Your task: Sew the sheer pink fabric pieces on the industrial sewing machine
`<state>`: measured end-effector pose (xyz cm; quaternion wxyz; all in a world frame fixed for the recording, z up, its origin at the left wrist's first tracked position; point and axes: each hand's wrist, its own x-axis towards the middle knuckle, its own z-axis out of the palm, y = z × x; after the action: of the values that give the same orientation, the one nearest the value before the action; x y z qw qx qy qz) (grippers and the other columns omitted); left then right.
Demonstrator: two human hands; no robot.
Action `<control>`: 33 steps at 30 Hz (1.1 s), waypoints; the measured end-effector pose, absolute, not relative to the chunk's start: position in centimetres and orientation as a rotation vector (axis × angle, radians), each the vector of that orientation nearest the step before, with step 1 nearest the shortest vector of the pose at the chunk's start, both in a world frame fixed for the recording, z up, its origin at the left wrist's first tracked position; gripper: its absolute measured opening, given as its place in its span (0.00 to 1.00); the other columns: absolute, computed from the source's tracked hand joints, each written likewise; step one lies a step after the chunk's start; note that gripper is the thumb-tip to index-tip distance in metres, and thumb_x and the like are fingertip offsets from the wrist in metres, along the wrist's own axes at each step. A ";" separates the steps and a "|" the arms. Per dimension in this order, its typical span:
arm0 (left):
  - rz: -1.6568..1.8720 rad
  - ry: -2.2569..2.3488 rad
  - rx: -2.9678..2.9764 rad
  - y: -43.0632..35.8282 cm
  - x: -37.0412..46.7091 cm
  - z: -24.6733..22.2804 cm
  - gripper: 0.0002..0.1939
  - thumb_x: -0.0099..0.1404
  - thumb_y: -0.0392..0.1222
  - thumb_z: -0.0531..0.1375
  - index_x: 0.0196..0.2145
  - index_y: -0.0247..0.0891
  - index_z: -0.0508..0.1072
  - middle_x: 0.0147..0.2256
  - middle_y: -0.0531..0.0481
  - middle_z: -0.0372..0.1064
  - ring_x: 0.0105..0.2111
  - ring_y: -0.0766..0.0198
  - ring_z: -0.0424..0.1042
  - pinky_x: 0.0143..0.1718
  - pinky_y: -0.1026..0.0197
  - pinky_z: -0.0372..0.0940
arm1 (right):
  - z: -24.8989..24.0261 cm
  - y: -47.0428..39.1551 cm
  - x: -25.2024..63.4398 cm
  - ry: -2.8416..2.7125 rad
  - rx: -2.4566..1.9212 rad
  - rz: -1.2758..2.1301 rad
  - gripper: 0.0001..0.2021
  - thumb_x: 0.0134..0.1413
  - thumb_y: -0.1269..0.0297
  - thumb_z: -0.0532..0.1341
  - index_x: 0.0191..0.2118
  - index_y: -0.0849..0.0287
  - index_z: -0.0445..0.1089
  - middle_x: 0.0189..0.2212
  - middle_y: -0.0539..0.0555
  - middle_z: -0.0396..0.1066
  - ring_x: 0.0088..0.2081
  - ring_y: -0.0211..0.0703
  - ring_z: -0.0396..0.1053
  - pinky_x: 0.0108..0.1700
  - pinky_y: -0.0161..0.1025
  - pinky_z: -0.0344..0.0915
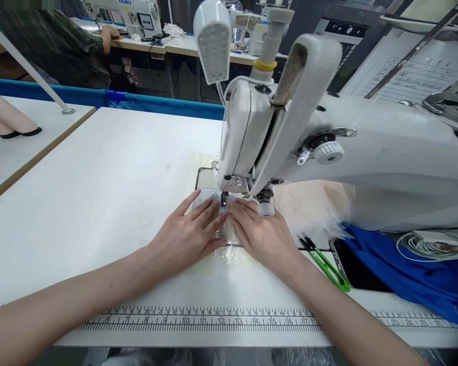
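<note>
A small piece of see-through material (pixel 227 233) is held flat on the white tabletop (pixel 125 162), under the presser foot (pixel 224 199) of a white sewing machine (pixel 244 127). It is pressed down from both sides by two bare hands. On its left, the left hand (pixel 191 229) is laid flat, with the index finger and thumb spread away from the closer middle fingers. On its right, the right hand (pixel 261 231) is laid with the fingers close together and the thumb apart; nothing is seen to be pinched.

Along the front edge, a ruler scale (pixel 202 319) is printed, on which numbers such as 7 to 16 can be read. To the left, a broad stretch of tabletop is bounded by a brown edge (pixel 41 155), and the back is bordered by blue fabric (pixel 168 107).

Room on the right is narrowed by sheer peach fabric (pixel 309 201), green-handled snips (pixel 328 269), a dark phone (pixel 361 267), blue cloth (pixel 416 279) and a coiled cable (pixel 416 246). "JUKI" is marked on two machines behind. On a paper sheet (pixel 416 66), the rows are too small to be read. At back left, a person's plaid sleeve (pixel 72 38) is seen.
</note>
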<state>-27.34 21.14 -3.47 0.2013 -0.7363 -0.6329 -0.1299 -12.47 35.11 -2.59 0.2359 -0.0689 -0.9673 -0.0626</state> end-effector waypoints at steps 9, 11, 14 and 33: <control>-0.437 -1.706 -2.149 20.4 -28.0 -3.2 0.32 0.69 0.60 0.52 0.54 0.28 0.71 0.53 0.35 0.71 0.56 0.48 0.69 0.64 0.41 0.55 | -2.7 35.4 -12.1 -2.655 -0.080 -0.109 0.13 0.62 0.76 0.54 0.47 0.62 0.72 0.44 0.57 0.78 0.46 0.45 0.74 0.55 0.45 0.66; -0.465 -1.639 -2.207 20.1 -28.2 -3.0 0.33 0.68 0.62 0.53 0.53 0.27 0.72 0.52 0.36 0.72 0.54 0.50 0.71 0.64 0.44 0.56 | -2.5 35.4 -11.8 -2.654 0.008 -0.044 0.12 0.61 0.77 0.54 0.44 0.62 0.73 0.43 0.54 0.78 0.43 0.43 0.75 0.54 0.44 0.67; -0.501 -1.557 -2.186 20.0 -28.3 -3.2 0.19 0.70 0.46 0.56 0.49 0.27 0.74 0.47 0.40 0.76 0.49 0.54 0.74 0.62 0.47 0.61 | -2.0 35.3 -11.4 -2.680 0.061 0.094 0.11 0.63 0.62 0.58 0.42 0.64 0.74 0.40 0.55 0.78 0.37 0.44 0.75 0.53 0.47 0.67; -0.541 -1.529 -2.170 19.9 -28.0 -3.6 0.14 0.70 0.33 0.53 0.46 0.24 0.75 0.46 0.39 0.76 0.49 0.53 0.75 0.62 0.45 0.62 | -1.9 35.0 -11.1 -2.624 0.246 0.033 0.08 0.60 0.76 0.59 0.37 0.64 0.76 0.39 0.55 0.80 0.45 0.43 0.76 0.58 0.47 0.66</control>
<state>-28.04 19.93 -3.62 0.2149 -0.7823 -0.5512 -0.1951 -11.10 35.01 -1.89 0.2501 0.0903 -0.9639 0.0122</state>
